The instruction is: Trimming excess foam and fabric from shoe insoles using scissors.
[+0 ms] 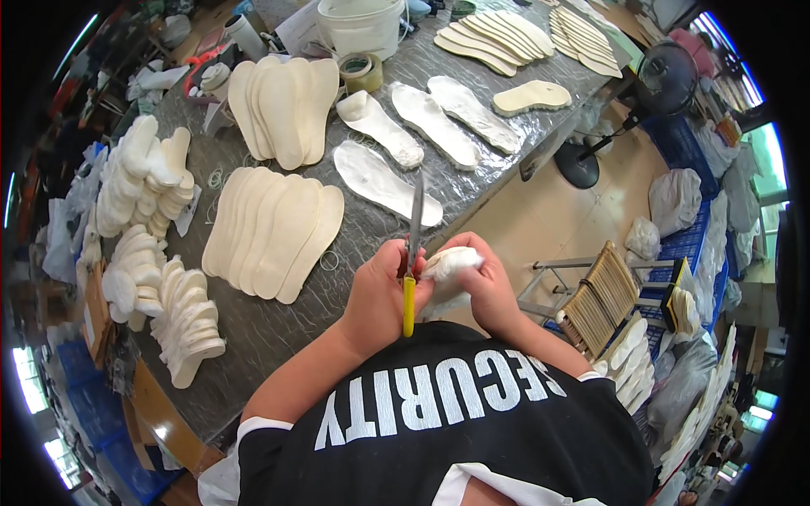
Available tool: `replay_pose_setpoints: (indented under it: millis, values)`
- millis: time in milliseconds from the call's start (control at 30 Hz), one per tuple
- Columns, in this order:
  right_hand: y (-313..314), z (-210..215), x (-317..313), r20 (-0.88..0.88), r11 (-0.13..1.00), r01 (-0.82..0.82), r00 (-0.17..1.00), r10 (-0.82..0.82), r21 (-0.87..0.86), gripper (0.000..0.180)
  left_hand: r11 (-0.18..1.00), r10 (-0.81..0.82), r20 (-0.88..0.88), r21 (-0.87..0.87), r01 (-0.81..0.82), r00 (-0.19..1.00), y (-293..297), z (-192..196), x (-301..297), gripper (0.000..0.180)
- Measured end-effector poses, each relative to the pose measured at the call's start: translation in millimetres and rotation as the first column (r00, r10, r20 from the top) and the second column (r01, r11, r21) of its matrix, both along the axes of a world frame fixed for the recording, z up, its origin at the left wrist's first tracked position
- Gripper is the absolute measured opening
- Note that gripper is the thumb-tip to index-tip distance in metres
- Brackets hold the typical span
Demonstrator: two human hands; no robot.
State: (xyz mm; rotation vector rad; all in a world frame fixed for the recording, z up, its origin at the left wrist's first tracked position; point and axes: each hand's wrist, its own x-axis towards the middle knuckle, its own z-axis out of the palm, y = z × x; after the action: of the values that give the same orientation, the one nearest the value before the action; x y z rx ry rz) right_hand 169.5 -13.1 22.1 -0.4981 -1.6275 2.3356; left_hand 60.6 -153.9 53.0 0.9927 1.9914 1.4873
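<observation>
My left hand (375, 293) is closed around a long, narrow tool with a yellow handle (408, 308) and a dark metal blade pointing away from me; whether it is a knife or another blade tool I cannot tell. My right hand (492, 293) grips a white, padded insole (454, 263), its lower part hidden between my hands. The fingertips of my left hand sit close against this insole. Just beyond the blade tip lies a white-covered insole (386, 183), with another white-covered insole (434, 126) farther back on the table.
Fanned cream insole blanks (272, 229) cover the dark, plastic-covered table (337, 316). White insole stacks (190, 320) line its left side. A tape roll (361, 72) stands by a white bucket (363, 29). Right of me are a woven stool (599, 297) and a black fan (666, 78).
</observation>
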Motion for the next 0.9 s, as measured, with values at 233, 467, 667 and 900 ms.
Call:
replay_pose_setpoints:
  millis: [233,467,667,900]
  values:
    - [-6.1,7.8,-1.0,0.010,0.998,0.061,0.998,-0.061,-0.007,0.020,1.000,0.002,0.036,0.018,-0.002,0.999,2.3,3.2,2.2,0.028]
    - [-3.6,11.4,2.8,0.024,0.992,0.091,0.995,-0.093,0.083,0.017,0.999,-0.047,0.011,0.016,0.047,0.999,-7.9,5.8,-7.0,0.031]
    - [0.3,11.4,8.0,0.014,0.975,0.107,0.994,-0.112,0.197,0.011,0.920,-0.252,-0.641,-0.390,-0.025,0.725,-35.6,1.4,-10.9,0.034]
    - [-0.1,4.6,7.7,-0.038,0.970,0.136,0.991,-0.130,0.203,0.012,0.892,-0.310,-0.691,-0.450,-0.053,0.653,-38.8,3.6,-8.9,0.031]
